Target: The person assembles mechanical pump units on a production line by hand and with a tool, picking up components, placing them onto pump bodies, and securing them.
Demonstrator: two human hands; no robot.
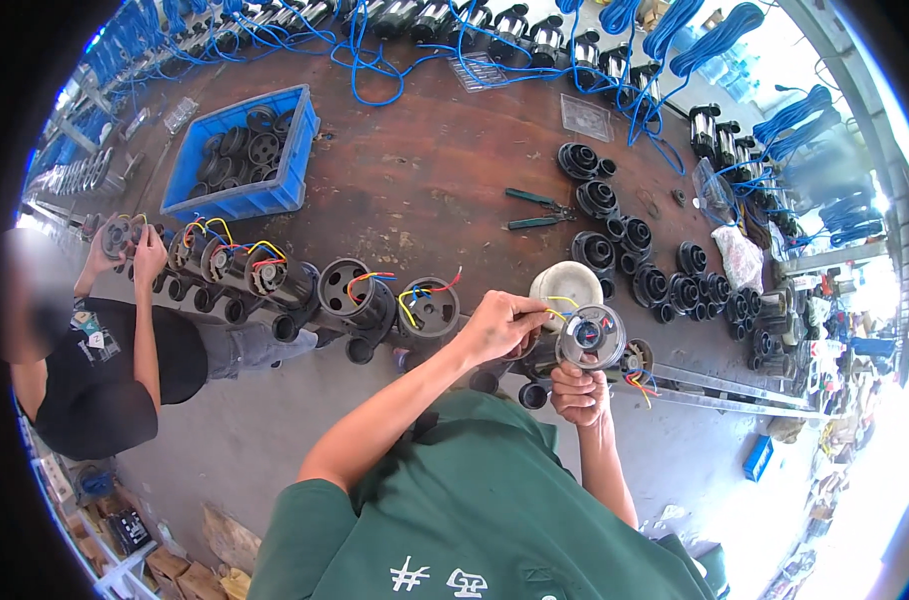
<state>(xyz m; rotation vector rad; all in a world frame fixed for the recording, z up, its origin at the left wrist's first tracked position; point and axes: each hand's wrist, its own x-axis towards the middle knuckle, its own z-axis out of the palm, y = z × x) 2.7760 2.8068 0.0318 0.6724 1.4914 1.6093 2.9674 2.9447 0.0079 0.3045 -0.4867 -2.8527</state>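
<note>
My right hand (580, 395) grips a round grey end cap (615, 350) from below, its face turned up and its middle opening showing wires inside. Thumb and fingers of my left hand (505, 325) pinch a thin yellow wire (563, 300) at the cap's upper left edge. Just beyond both hands stands a round off-white container (575, 275), partly covered by them. Right of the cap is a cylindrical motor housing (637, 357) with coloured wires hanging out. To the left, another open housing (432, 308) has yellow, blue and red wires sticking up.
More wired housings (353, 290) line the table's near edge. A blue crate (240, 205) holds black round parts. Green-handled pliers (535, 208) lie mid-table, near stacked black caps (597, 200). At the left, a co-worker's hands (150, 255) hold a round part. Blue cable coils (715, 40) edge the far side.
</note>
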